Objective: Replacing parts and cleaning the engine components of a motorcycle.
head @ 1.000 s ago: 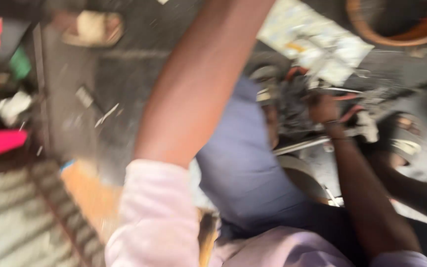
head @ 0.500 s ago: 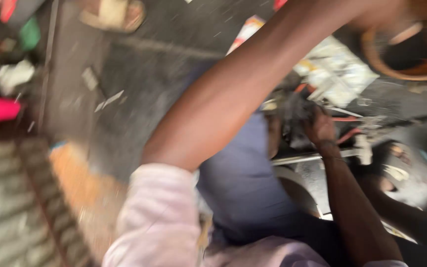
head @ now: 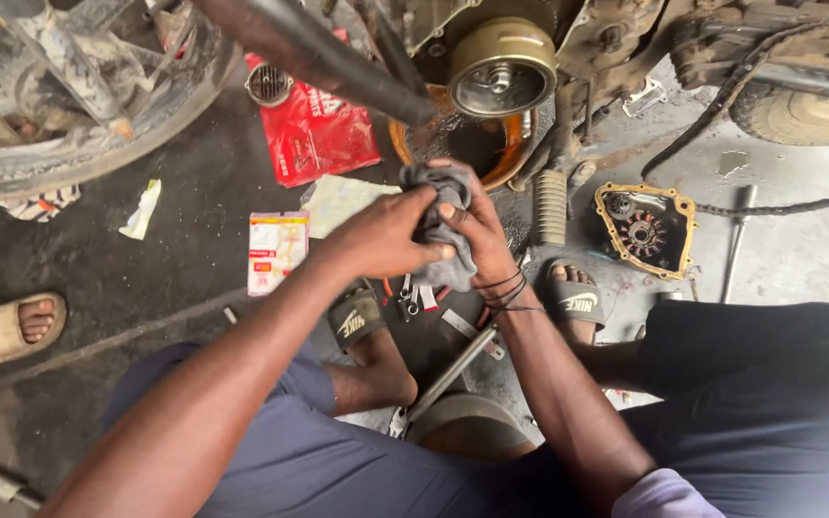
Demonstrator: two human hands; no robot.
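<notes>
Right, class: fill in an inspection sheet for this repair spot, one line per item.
Surface: dark, oil-stained concrete floor.
Job's things: grey rag bunched between both hands.
Clutter: red packet, small carton, engine cover, long metal tool, orange drain pan.
Grippers: left hand and right hand both grip the rag.
Cables: black cable across the floor.
Surroundings: motorcycle engine, wheel, another person's sandalled foot.

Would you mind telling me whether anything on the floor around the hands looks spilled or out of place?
Yes: an engine cover lies removed on the stained concrete floor, and an orange basin holds dark liquid beneath the engine. Both hands grip a grey rag.
</notes>
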